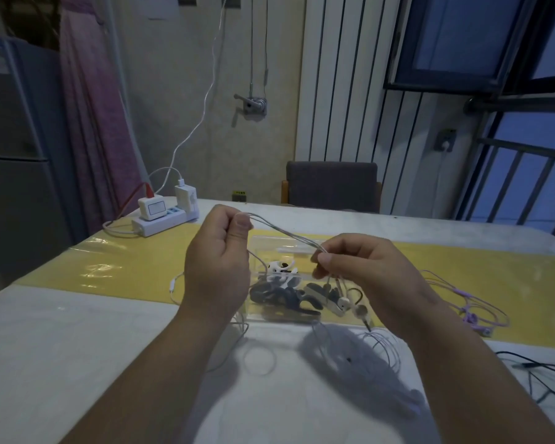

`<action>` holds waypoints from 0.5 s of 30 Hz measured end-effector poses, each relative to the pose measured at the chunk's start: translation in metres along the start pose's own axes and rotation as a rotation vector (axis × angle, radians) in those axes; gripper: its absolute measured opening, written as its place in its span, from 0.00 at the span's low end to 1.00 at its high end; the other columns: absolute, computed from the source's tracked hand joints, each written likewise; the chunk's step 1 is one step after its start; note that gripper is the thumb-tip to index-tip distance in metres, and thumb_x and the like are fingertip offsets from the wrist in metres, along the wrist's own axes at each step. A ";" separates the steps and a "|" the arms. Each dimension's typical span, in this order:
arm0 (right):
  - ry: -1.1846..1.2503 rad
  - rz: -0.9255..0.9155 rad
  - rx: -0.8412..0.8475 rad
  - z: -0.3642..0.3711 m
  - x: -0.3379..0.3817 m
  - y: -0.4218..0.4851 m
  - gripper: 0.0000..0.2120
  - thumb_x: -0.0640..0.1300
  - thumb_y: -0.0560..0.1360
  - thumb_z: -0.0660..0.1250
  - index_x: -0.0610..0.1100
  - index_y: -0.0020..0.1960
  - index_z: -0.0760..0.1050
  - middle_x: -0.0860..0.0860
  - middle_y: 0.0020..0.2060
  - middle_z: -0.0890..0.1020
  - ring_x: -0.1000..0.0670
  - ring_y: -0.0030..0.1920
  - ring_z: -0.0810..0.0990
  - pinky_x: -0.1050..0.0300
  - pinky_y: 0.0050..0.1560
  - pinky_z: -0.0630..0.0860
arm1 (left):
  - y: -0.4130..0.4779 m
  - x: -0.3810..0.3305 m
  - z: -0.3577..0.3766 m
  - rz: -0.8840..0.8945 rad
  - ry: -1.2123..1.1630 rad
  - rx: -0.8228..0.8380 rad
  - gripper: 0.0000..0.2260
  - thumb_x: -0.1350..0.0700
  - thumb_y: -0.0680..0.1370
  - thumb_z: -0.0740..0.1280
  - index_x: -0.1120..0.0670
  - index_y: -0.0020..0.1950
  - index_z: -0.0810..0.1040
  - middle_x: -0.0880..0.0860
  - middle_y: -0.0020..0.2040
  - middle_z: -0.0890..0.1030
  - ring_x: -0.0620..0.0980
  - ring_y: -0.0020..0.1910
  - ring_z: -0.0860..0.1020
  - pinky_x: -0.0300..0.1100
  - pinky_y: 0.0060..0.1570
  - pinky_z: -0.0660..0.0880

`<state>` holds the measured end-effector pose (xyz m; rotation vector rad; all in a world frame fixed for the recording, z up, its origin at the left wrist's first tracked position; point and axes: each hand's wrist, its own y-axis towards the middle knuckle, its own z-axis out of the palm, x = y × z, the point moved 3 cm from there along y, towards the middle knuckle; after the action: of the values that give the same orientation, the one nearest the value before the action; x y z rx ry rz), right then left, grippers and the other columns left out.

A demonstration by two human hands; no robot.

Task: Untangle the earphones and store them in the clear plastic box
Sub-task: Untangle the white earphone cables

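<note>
At far left we see a power strip [159, 221]. Our left hand [218, 261] pinches the cord of the white earphones [285, 232], stretched sloping down rightward above the clear plastic box [271, 251] to our right hand [366, 270], which pinches it too, buds dangling. We cannot sort the box's dark contents. Purple earphones [471, 317] lie right, a black cable [532, 365] nearer

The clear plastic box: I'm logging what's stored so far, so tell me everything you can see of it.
The clear plastic box is low, rectangular and see-through, lying flat on the table's yellow strip. Black and white earphone pieces lie inside. The left hand and right hand pinch a white cable stretched above it. Whether a lid is on cannot be told.
</note>
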<state>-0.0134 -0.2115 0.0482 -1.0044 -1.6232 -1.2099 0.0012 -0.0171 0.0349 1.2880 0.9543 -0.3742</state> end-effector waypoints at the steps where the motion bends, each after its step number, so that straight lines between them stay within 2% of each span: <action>1: -0.003 -0.001 -0.006 -0.002 0.001 0.000 0.03 0.37 0.74 0.70 0.38 0.43 0.81 0.46 0.35 0.84 0.46 0.38 0.80 0.53 0.43 0.74 | 0.001 0.002 0.000 0.003 -0.003 -0.004 0.10 0.47 0.80 0.58 0.49 0.41 0.72 0.46 0.26 0.70 0.52 0.28 0.69 0.58 0.31 0.72; 3: -0.002 -0.001 -0.014 -0.001 0.002 0.000 0.06 0.36 0.77 0.66 0.37 0.44 0.80 0.45 0.37 0.85 0.50 0.40 0.83 0.58 0.45 0.77 | 0.000 0.000 -0.001 0.020 0.025 -0.011 0.10 0.48 0.80 0.59 0.49 0.41 0.72 0.47 0.26 0.69 0.53 0.29 0.68 0.57 0.31 0.71; 4: 0.016 0.007 -0.018 -0.001 0.003 -0.001 0.06 0.36 0.77 0.65 0.37 0.44 0.80 0.45 0.37 0.85 0.48 0.41 0.84 0.57 0.45 0.78 | -0.001 -0.001 -0.001 0.033 0.046 -0.016 0.11 0.50 0.81 0.60 0.50 0.41 0.72 0.48 0.27 0.69 0.53 0.29 0.68 0.55 0.31 0.70; 7: 0.134 0.048 -0.043 0.001 0.004 -0.001 0.07 0.37 0.79 0.62 0.36 0.46 0.77 0.43 0.34 0.84 0.43 0.36 0.82 0.50 0.36 0.78 | -0.001 -0.003 -0.001 0.032 0.049 -0.041 0.11 0.53 0.81 0.61 0.51 0.39 0.73 0.50 0.31 0.74 0.55 0.34 0.73 0.50 0.35 0.70; 9: 0.190 0.077 -0.023 0.003 0.004 -0.002 0.07 0.37 0.79 0.62 0.34 0.47 0.76 0.41 0.34 0.82 0.44 0.32 0.81 0.50 0.32 0.76 | 0.000 -0.003 -0.001 0.015 0.008 -0.053 0.11 0.52 0.81 0.59 0.49 0.39 0.74 0.48 0.33 0.77 0.51 0.37 0.77 0.46 0.38 0.73; 11: 0.238 0.113 0.047 0.008 0.003 -0.003 0.06 0.35 0.77 0.63 0.32 0.48 0.76 0.41 0.33 0.80 0.46 0.30 0.79 0.53 0.29 0.78 | 0.001 -0.001 -0.002 -0.023 -0.046 -0.067 0.12 0.55 0.82 0.58 0.48 0.40 0.73 0.48 0.31 0.78 0.51 0.34 0.79 0.45 0.36 0.75; 13: 0.277 0.140 0.137 0.012 0.003 -0.005 0.03 0.32 0.75 0.66 0.33 0.47 0.77 0.41 0.31 0.78 0.47 0.28 0.77 0.55 0.28 0.77 | 0.002 0.001 -0.003 -0.054 -0.080 -0.083 0.11 0.55 0.83 0.58 0.48 0.41 0.73 0.49 0.26 0.74 0.53 0.28 0.74 0.46 0.29 0.71; 15: 0.303 0.148 0.193 0.013 0.002 -0.006 0.02 0.32 0.71 0.68 0.36 0.41 0.79 0.41 0.30 0.79 0.45 0.30 0.78 0.57 0.30 0.77 | 0.002 0.004 -0.004 -0.050 -0.086 -0.104 0.09 0.49 0.81 0.59 0.46 0.41 0.74 0.49 0.25 0.68 0.54 0.27 0.67 0.50 0.28 0.66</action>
<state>-0.0216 -0.1995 0.0464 -0.7646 -1.3733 -1.0278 0.0034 -0.0121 0.0336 1.1466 0.9220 -0.4103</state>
